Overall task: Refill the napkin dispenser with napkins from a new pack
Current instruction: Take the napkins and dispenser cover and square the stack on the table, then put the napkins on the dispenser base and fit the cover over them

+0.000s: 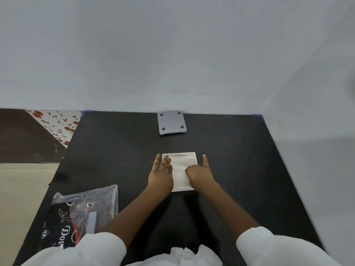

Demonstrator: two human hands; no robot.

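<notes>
A white square napkin dispenser lies open-side up in the middle of the black table, with white napkins inside it. My left hand rests flat on the dispenser's left side, fingers spread over the napkins. My right hand presses its curled fingers onto the napkins from the right, one finger pointing up along the dispenser's right edge. A grey lid or base plate with dark round feet lies at the far edge of the table. The opened plastic napkin pack, black with gold lettering, lies at the near left.
The black table stands against a pale wall at the back and on the right. To the left, past the table edge, are a floral cloth and a beige floor. White cloth lies at my lap, at the near edge.
</notes>
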